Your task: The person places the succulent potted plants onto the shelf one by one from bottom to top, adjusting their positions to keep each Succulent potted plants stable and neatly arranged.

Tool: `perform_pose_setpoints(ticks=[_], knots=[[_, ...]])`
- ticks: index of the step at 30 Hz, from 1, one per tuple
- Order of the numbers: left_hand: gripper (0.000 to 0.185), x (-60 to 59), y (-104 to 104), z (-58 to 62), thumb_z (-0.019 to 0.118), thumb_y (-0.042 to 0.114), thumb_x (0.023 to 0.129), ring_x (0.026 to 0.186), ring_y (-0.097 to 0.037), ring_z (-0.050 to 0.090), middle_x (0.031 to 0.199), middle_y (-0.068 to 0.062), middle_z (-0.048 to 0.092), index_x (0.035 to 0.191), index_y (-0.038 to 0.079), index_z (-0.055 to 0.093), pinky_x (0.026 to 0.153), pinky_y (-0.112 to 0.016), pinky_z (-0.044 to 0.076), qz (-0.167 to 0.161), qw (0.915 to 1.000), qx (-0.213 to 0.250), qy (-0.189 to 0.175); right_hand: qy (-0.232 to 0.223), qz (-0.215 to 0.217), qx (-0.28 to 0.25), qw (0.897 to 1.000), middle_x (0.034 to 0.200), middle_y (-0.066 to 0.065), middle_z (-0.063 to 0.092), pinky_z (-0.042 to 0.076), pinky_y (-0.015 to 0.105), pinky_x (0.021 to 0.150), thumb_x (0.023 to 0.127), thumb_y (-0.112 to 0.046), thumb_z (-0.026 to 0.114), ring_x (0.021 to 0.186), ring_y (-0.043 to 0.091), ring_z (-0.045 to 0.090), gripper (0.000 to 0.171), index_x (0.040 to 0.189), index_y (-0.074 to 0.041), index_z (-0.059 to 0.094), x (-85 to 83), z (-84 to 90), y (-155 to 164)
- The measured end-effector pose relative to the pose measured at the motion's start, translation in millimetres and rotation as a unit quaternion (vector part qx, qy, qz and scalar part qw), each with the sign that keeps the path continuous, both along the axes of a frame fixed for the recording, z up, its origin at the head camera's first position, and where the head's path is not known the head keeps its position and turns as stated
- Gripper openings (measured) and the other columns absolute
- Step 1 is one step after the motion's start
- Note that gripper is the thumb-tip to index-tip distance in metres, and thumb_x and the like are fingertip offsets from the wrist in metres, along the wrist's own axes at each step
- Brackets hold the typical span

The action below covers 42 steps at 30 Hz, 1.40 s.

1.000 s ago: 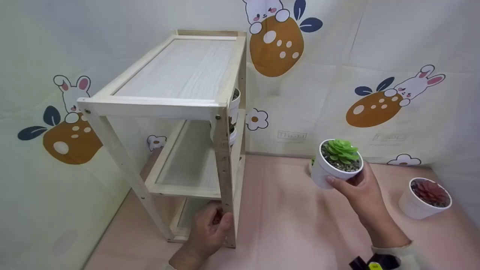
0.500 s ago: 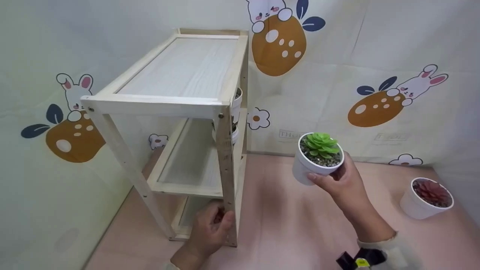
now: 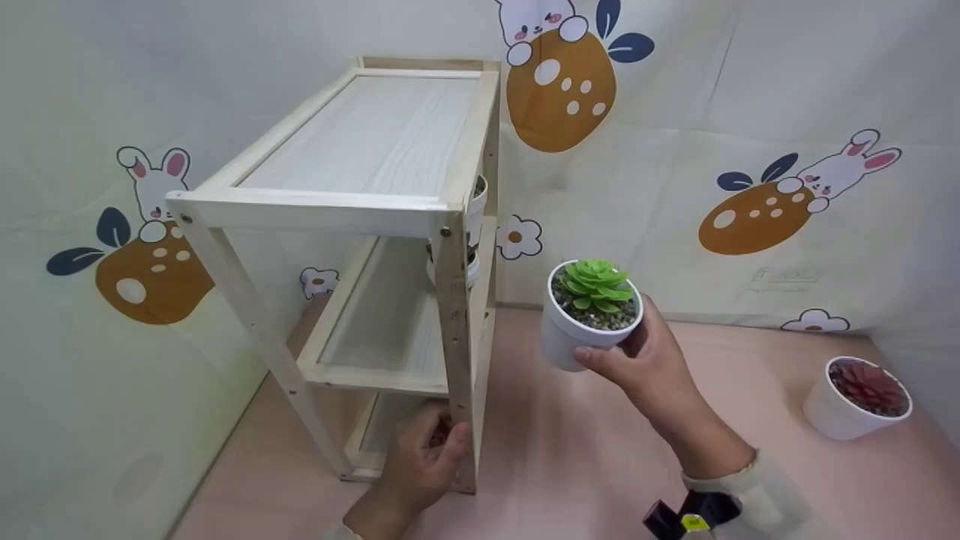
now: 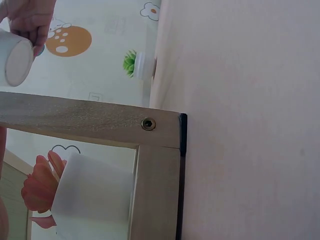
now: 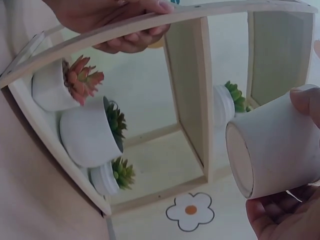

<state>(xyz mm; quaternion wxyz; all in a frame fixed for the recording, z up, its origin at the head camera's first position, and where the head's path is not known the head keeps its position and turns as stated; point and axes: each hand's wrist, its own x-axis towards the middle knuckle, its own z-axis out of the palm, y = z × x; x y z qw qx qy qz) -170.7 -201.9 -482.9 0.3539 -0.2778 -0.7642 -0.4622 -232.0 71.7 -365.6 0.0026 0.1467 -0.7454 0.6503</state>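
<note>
A white pot [image 3: 559,341] with a bright green succulent [image 3: 598,285] is held in the air by my right hand [image 3: 660,375], its thumb on the near side. It hangs to the right of a pale wooden three-tier shelf [image 3: 322,210]. My left hand [image 3: 420,461] grips the shelf's front right post [image 3: 455,330] low down, fingers curled around it. In the right wrist view, the bottom tier carries a pot with a red succulent [image 5: 85,80], a white pot with a dark green plant [image 5: 87,132] and a smaller green one [image 5: 104,179]. Another green succulent pot [image 5: 223,106] stands on the middle tier.
A white pot with a dark red succulent [image 3: 866,386] stands on the pink cloth [image 3: 585,480] at the far right. The left wrist view shows a small green potted plant [image 4: 144,66] beyond the shelf. A patterned cloth wall [image 3: 637,172] closes off the back.
My right hand has carried the green succulent pot leftward, nearer the shelf. My left hand keeps its grip on the post. The view has shifted slightly.
</note>
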Motion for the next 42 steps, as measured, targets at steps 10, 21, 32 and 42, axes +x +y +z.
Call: perform_pose_setpoints(ticks=[10, 21, 32, 42], knots=[[0.004, -0.6, 0.2, -0.4, 0.065, 0.006, 0.097, 0.068, -0.001, 0.055, 0.081, 0.000, 0.064, 0.100, 0.006, 0.062, 0.058, -0.014, 0.048, 0.001, 1.0000, 0.006, 0.005, -0.017, 0.050, -0.023, 0.998, 0.150, 0.006, 0.049, 0.045, 0.050, 0.113, 0.085, -0.011, 0.082, 0.141, 0.028, 0.049, 0.089, 0.158, -0.019, 0.031, -1.7, 15.6, -28.2], [0.007, -0.8, 0.6, -1.1, 0.065, 0.012, 0.100, 0.068, 0.000, 0.054, 0.077, 0.000, 0.062, 0.095, 0.007, 0.061, 0.058, -0.014, 0.047, 0.016, 0.9998, -0.002, 0.011, -0.011, 0.084, -0.045, 0.995, 0.149, 0.006, 0.052, 0.045, 0.047, 0.112, 0.082, -0.008, 0.081, 0.138, 0.027, 0.052, 0.090, 0.157, -0.020, 0.034, -1.5, 20.8, -50.9], [0.011, -0.2, 1.2, 0.7, 0.063, -0.002, 0.094, 0.070, -0.001, 0.059, 0.083, -0.002, 0.067, 0.102, 0.006, 0.063, 0.060, -0.017, 0.052, -0.024, 0.9992, 0.017, -0.026, 0.014, 0.097, -0.036, 0.995, 0.148, 0.004, 0.054, 0.040, 0.047, 0.116, 0.079, -0.007, 0.085, 0.137, 0.025, 0.053, 0.091, 0.156, -0.018, 0.037, 1.9, 18.3, -65.1], [0.012, 1.3, -0.4, -0.9, 0.065, -0.001, 0.093, 0.071, 0.000, 0.058, 0.083, -0.002, 0.067, 0.103, 0.006, 0.063, 0.060, -0.016, 0.051, -0.012, 0.9994, 0.019, -0.027, 0.016, 0.089, -0.023, 0.996, 0.146, 0.005, 0.056, 0.043, 0.045, 0.114, 0.079, -0.009, 0.086, 0.135, 0.023, 0.055, 0.089, 0.155, -0.016, 0.039, 2.2, 19.1, -71.7]])
